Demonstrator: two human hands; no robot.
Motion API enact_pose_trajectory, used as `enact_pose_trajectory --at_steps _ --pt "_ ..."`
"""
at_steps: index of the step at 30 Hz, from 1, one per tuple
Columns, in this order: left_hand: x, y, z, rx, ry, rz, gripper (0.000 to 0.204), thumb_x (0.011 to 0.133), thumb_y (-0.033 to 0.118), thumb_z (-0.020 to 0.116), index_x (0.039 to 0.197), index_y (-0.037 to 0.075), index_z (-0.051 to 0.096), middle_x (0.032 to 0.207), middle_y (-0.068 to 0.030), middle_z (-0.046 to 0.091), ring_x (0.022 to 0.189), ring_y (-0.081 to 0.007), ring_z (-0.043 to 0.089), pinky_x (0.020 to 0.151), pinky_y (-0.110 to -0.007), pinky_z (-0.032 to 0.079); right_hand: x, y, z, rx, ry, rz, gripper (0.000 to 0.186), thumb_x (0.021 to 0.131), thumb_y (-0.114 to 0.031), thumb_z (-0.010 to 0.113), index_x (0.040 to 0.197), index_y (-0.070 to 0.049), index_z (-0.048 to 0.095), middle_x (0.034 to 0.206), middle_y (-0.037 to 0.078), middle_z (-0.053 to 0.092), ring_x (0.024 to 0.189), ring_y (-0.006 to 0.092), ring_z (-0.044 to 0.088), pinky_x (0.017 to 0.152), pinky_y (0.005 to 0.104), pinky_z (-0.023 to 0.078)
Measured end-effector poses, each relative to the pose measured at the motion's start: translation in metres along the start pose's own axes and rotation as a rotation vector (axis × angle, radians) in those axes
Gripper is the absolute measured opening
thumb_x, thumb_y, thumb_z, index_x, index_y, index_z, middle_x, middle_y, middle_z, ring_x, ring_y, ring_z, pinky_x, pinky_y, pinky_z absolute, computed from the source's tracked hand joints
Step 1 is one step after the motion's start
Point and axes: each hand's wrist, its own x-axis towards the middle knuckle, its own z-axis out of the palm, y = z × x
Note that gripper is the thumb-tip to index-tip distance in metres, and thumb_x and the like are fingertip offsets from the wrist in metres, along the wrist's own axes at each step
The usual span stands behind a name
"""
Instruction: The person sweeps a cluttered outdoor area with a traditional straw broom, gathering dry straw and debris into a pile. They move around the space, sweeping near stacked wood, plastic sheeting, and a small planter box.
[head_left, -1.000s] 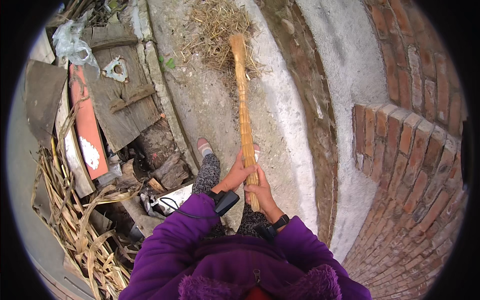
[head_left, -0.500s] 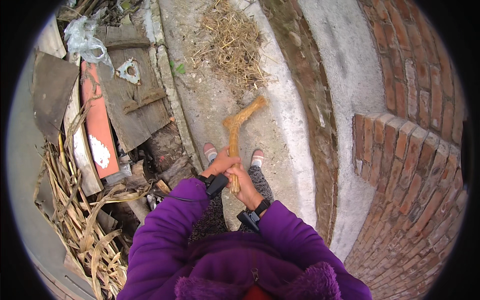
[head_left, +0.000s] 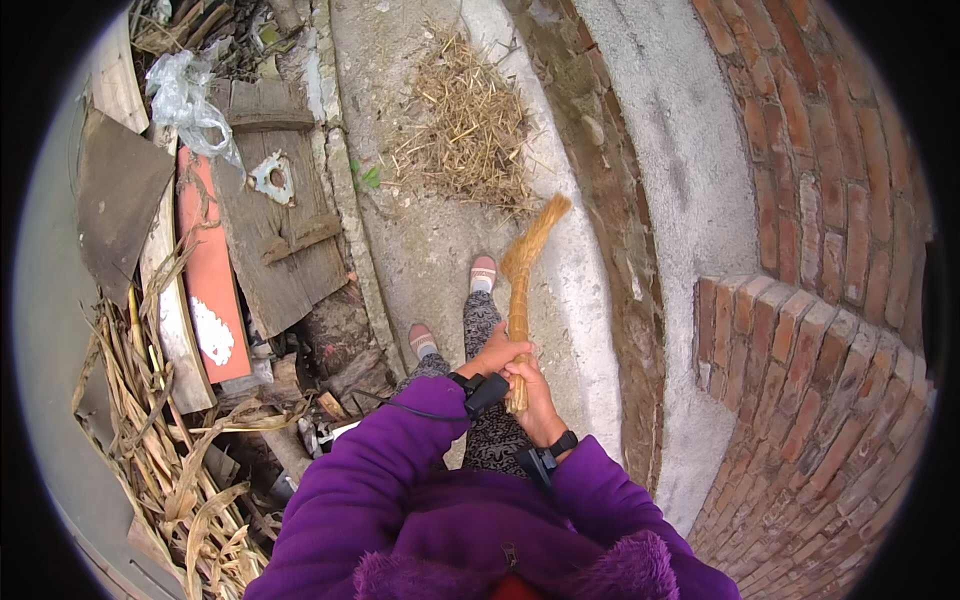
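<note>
A straw-coloured broom [head_left: 520,290] is held in front of me, its handle end toward my body and its bristle head pointing away, up and a little right. My left hand [head_left: 497,350] wraps round the handle, farther from me. Just below it, my right hand [head_left: 535,400] is closed round the handle near its butt end. Beyond the bristles a heap of chopped straw [head_left: 465,125] lies on the concrete path. The bristle tip is near the heap's lower right side; whether it touches the ground I cannot tell.
On the left lie wooden boards [head_left: 280,225], a red plank [head_left: 212,270], a clear plastic bag [head_left: 190,100] and dry corn stalks [head_left: 170,460]. A low concrete kerb [head_left: 350,210] edges the path. A brick wall [head_left: 800,380] rises on the right. My feet, in pink shoes [head_left: 483,268], stand on the path.
Both hands and the broom have moved right, the broom head swinging toward the white strip. One foot has stepped forward toward the straw heap. The grip looks the same.
</note>
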Motion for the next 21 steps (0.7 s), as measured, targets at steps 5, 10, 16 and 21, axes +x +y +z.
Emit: enact_pose_trajectory --at_steps 5,10,16,21 --pt "0.049 0.068 -0.049 -0.219 -0.078 0.019 0.037 0.078 0.009 0.066 0.107 -0.005 0.050 0.085 -0.0116 0.060 0.069 -0.0192 0.061 0.059 -0.032 0.051 0.086 -0.039 0.039 -0.025 -0.132 0.069 0.020 0.082 -0.009 0.056 0.096 -0.012 0.043 0.067 -0.001 0.050 0.053 0.0095 0.050 0.047 0.0238 0.043" --pt "0.059 0.189 -0.083 -0.160 0.148 0.162 0.044 0.077 0.008 0.066 0.114 -0.007 0.047 0.084 -0.0126 0.062 0.067 -0.0193 0.062 0.055 -0.030 0.051 0.139 -0.100 0.120 -0.043 -0.299 0.114 0.018 0.082 -0.009 0.055 0.095 -0.012 0.044 0.065 -0.001 0.051 0.052 0.0094 0.050 0.047 0.0240 0.043" --pt "0.077 0.301 -0.089 0.014 0.317 0.500 0.036 0.078 0.011 0.067 0.106 -0.003 0.050 0.077 -0.0101 0.062 0.065 -0.0170 0.061 0.054 -0.030 0.050 0.171 -0.185 0.182 -0.089 -0.536 0.070 0.031 0.082 -0.008 0.054 0.108 -0.012 0.037 0.070 0.000 0.049 0.053 0.0079 0.050 0.042 0.0226 0.042" --pt "0.062 0.282 -0.053 -0.019 0.262 0.442 0.064 0.080 0.011 0.066 0.132 0.000 0.030 0.094 -0.0121 0.058 0.080 -0.0180 0.059 0.065 -0.030 0.050 0.134 -0.199 0.153 -0.294 -0.458 0.043 0.054 0.080 -0.001 0.051 0.127 -0.015 0.027 0.073 0.005 0.048 0.048 0.0114 0.049 0.039 0.0259 0.042"
